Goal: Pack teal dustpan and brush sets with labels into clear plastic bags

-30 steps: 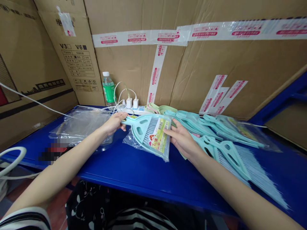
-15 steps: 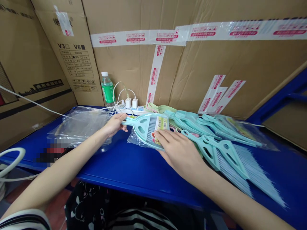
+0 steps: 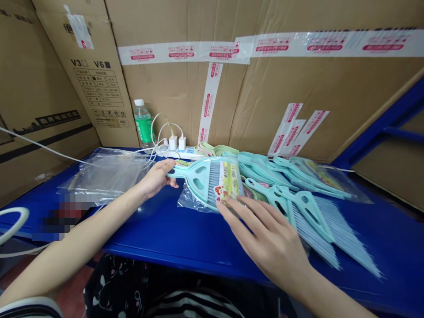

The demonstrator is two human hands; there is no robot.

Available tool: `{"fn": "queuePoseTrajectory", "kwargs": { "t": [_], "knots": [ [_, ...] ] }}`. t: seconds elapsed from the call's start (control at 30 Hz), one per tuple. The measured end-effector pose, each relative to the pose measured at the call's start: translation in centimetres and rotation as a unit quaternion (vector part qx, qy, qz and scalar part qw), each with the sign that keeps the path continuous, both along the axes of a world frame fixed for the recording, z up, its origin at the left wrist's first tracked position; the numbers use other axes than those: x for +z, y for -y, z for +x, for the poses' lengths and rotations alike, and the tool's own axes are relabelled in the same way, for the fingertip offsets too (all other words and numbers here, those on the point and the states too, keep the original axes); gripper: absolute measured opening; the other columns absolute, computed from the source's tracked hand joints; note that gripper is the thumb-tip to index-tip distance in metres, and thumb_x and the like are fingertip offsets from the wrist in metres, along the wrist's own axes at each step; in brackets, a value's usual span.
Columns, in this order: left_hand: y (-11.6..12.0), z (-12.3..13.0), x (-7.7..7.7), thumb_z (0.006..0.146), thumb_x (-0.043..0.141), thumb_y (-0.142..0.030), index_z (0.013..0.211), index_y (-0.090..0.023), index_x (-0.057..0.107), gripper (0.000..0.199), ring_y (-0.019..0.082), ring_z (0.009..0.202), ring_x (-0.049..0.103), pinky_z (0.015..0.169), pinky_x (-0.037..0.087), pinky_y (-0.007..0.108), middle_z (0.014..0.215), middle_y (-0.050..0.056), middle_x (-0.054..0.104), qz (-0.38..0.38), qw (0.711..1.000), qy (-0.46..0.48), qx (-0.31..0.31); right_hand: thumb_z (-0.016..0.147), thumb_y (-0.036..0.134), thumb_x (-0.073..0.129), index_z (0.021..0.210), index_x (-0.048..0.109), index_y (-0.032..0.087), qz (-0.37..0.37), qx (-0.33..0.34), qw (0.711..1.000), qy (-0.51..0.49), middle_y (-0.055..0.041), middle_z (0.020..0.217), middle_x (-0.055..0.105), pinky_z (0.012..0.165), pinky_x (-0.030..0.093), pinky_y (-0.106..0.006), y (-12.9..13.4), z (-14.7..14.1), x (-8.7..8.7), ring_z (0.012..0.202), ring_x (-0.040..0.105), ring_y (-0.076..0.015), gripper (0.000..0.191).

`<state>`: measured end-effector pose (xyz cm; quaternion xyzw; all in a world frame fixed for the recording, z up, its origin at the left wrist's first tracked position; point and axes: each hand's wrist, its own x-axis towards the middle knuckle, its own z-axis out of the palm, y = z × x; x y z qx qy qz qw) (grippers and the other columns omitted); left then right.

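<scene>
My left hand (image 3: 155,180) is closed round the handle end of a light-blue dustpan and brush set (image 3: 198,180). Grey bristles lie inside the pan, with a printed yellow-and-white label card (image 3: 230,176) over them. Fingers spread, my right hand (image 3: 270,236) is at the lower right edge of the set; its fingertips are by the card, and whether they touch it I cannot tell. Crinkled clear plastic (image 3: 189,198) shows below the pan. To the right lie loose light-blue hand brushes (image 3: 308,205) with long grey bristles, and behind them stacked light-blue dustpans (image 3: 260,170).
Flat clear plastic bags (image 3: 107,170) lie on the blue table (image 3: 159,236) at left. At the back are a green-labelled bottle (image 3: 144,126) and a power strip (image 3: 190,154) with chargers and white cables. Cardboard (image 3: 175,97) walls the back. A bagged set (image 3: 326,179) lies far right.
My right hand has drawn back toward me and to the right, off the label card, its fingers spreading. My left hand still grips the handle. The view has shifted slightly.
</scene>
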<state>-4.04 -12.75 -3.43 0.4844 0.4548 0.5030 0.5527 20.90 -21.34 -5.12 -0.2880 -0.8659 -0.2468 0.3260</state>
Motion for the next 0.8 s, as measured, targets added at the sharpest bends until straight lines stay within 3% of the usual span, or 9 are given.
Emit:
{"fn": "queuePoseTrajectory", "kwargs": {
  "t": [0.1,0.2,0.33,0.43,0.67,0.8],
  "knots": [
    [0.4,0.6,-0.3,0.094,0.042,-0.019,0.077,-0.014,0.059,0.024,0.006,0.034,0.044,0.046,0.051,0.022,0.047,-0.004,0.052,-0.005,1.000,0.006,-0.003,0.090,0.004,0.045,0.118,0.065,0.026,0.070,-0.025,0.997,0.035,-0.0042,0.105,0.073,0.086,0.051,-0.034,0.2,-0.3,0.0,0.098,0.066,-0.0208,0.041],
    [0.9,1.1,-0.6,0.092,0.049,-0.023,0.080,-0.014,0.059,0.018,0.007,0.037,0.048,0.048,0.053,0.023,0.051,-0.003,0.055,-0.004,0.999,0.015,-0.031,0.089,0.003,0.043,0.110,0.069,0.023,0.109,-0.043,0.991,0.070,-0.0041,0.101,0.074,0.087,0.050,-0.034,-0.1,-0.4,-0.1,0.096,0.066,-0.0209,0.039],
    [2.0,1.7,-0.8,0.087,0.058,-0.028,0.086,-0.014,0.058,0.014,0.010,0.045,0.057,0.057,0.058,0.028,0.061,-0.001,0.061,-0.003,0.995,0.043,-0.090,0.089,0.001,0.043,0.112,0.068,0.019,0.058,-0.023,0.997,0.049,-0.0074,0.095,0.075,0.085,0.051,-0.037,-0.4,-0.1,-0.4,0.088,0.068,-0.0225,0.038],
    [2.6,2.0,-0.9,0.086,0.060,-0.026,0.089,-0.015,0.057,0.012,0.013,0.054,0.065,0.063,0.059,0.029,0.070,0.000,0.063,-0.005,0.990,0.063,-0.125,0.089,0.001,0.040,0.120,0.064,0.020,0.035,-0.055,0.996,0.055,-0.0094,0.107,0.072,0.086,0.053,-0.038,-0.6,0.4,-0.7,0.097,0.067,-0.0232,0.044],
    [2.6,2.1,-1.3,0.085,0.065,-0.028,0.096,-0.014,0.057,0.019,0.016,0.065,0.070,0.069,0.058,0.027,0.075,0.000,0.064,0.016,0.973,0.064,-0.220,0.088,0.001,0.035,0.124,0.061,0.014,0.064,-0.096,0.985,0.130,-0.0121,0.124,0.064,0.093,0.053,-0.034,-1.1,1.5,-1.0,0.115,0.060,-0.0227,0.046],
    [2.8,2.1,-1.2,0.085,0.066,-0.043,0.099,-0.014,0.059,0.033,0.014,0.062,0.069,0.064,0.056,0.024,0.072,0.000,0.064,0.033,0.967,0.018,-0.252,0.090,0.003,0.038,0.121,0.063,0.014,0.081,-0.102,0.983,0.130,-0.0139,0.125,0.064,0.093,0.053,-0.035,-0.6,2.2,-1.1,0.116,0.059,-0.0246,0.041]
  ]
}}
